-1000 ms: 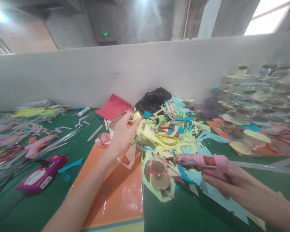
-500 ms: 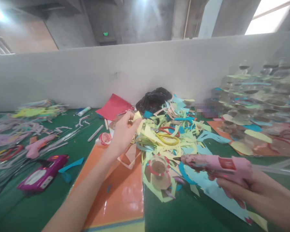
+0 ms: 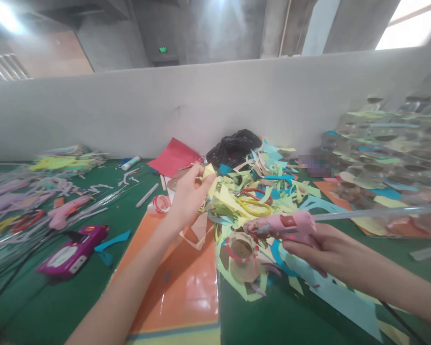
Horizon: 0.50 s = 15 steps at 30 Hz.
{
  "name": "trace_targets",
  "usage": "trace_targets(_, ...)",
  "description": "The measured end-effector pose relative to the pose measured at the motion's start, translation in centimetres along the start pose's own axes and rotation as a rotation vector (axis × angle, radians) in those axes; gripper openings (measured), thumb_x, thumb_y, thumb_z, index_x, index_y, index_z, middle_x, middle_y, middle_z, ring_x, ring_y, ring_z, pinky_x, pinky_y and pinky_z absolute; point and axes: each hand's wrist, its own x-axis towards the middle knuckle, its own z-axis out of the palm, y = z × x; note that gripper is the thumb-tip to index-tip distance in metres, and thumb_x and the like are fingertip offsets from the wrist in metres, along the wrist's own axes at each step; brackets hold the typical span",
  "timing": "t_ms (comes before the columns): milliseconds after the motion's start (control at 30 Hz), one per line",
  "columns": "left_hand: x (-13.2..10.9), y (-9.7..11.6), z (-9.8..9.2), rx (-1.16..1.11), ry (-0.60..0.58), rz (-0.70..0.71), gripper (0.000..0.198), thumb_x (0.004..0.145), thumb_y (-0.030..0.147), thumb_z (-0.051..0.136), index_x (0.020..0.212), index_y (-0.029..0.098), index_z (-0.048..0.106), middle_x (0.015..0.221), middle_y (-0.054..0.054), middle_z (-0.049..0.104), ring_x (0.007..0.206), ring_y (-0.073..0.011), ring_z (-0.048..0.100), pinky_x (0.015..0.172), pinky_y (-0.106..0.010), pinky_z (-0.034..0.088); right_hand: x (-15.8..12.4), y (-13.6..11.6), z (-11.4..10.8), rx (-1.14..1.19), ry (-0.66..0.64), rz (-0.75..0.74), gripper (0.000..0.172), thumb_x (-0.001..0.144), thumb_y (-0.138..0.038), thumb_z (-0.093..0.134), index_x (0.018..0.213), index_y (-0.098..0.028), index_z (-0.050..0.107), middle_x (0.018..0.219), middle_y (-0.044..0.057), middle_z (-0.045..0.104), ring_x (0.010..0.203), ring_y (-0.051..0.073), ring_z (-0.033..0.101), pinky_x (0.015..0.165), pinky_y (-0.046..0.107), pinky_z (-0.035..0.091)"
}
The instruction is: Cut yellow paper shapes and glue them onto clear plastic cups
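The orange sheet [image 3: 190,297] lies beneath the left arm, and here comes the right hand [image 3: 325,245], wrapped round the pink glue gun [image 3: 300,227], swinging back leftward! Its nozzle reaches the far rim of the red-rimmed cup [image 3: 243,261], likely putting it back within gluing range, contact too blurred to tell; the left hand [image 3: 190,195] keeps pinching a yellow scrap [image 3: 209,170]

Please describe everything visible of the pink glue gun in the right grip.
The pink glue gun looks plastic, with dark smears toward its front, a reddish opening in its side and a small red light. A clear stick seems to extend from its back. The right grip encloses its mostly hidden handle. It points left, slightly downward, near a red-rimmed cup; whether they touch is unclear.
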Motion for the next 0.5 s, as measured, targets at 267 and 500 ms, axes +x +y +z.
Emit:
trace_targets(267,-0.13,-0.49,0.07,0.000,-0.001,0.002,0.025,0.090,0.036,0.056,0.074,0.022,0.043,0.071,0.005,0.048,0.069,-0.0123,0.050,0.067,-0.026,0.036,0.11,0.12,-0.02,-0.078,-0.036,0.106,0.052,0.086,-0.067,0.046,0.094,-0.022,0.071,0.073,0.001,0.065,0.063,0.018,0.056,0.062,0.026,0.045)
trace_targets(500,-0.13,-0.45,-0.02,-0.006,-0.004,-0.006,0.025,0.090,0.036,0.056,0.074,0.022,0.043,0.071,0.005,0.048,0.069,-0.0123,0.050,0.067,-0.026,0.037,0.25,0.02,-0.13,-0.079,-0.011,0.104,0.047,0.085,-0.064,0.050,0.082,-0.022,0.072,0.048,-0.004,0.047,0.052,0.017,0.051,0.053,0.026,0.040)
